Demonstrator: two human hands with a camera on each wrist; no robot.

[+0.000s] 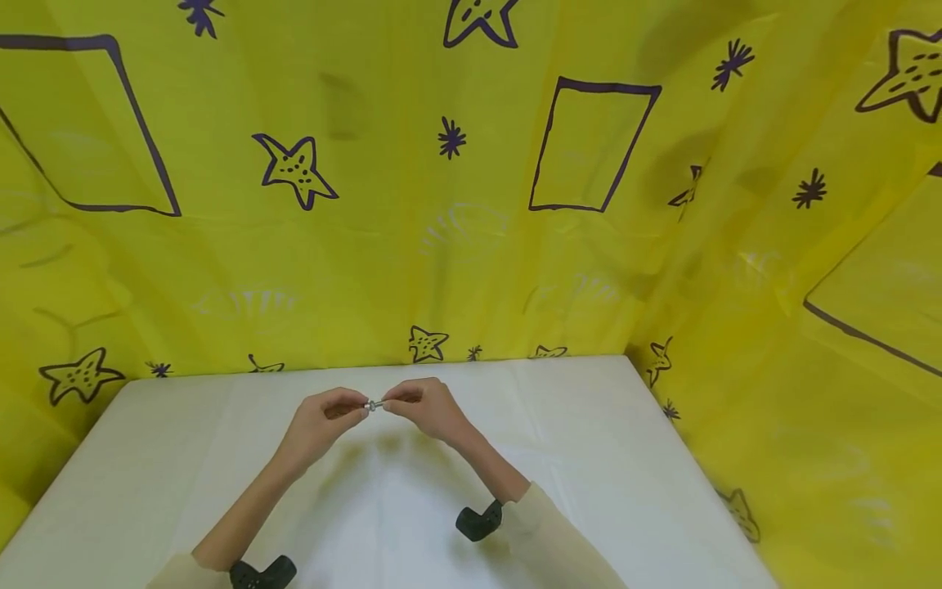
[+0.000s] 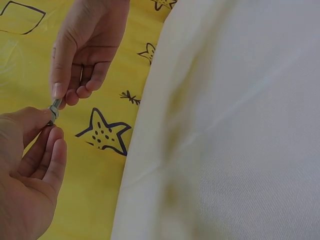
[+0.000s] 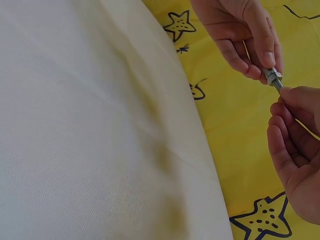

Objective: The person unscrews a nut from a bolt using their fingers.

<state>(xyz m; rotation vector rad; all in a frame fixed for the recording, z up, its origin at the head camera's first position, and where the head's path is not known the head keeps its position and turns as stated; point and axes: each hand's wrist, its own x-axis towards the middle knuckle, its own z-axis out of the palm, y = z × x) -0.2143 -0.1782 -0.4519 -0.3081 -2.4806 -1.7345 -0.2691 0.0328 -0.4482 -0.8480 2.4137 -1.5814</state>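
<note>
A small silvery metal bolt (image 1: 373, 406) is held between both hands above the white table. At its left end, the thumb and fingers of my left hand (image 1: 315, 424) pinch the thicker part, which looks like a nut or hex head. My right hand (image 1: 434, 411) pinches the thin shaft from the other side. In the left wrist view the wider collar of the bolt (image 2: 54, 111) shows between the two thumbs. The right wrist view shows the bolt (image 3: 273, 77) too, its ends hidden by fingertips.
Below the hands spreads a white table (image 1: 589, 474), with soft shadows on it. A yellow curtain (image 1: 383, 262) printed with dark stars and frames stands behind its far edge and along the sides. Dark wrist devices (image 1: 480, 521) sit near the sleeves.
</note>
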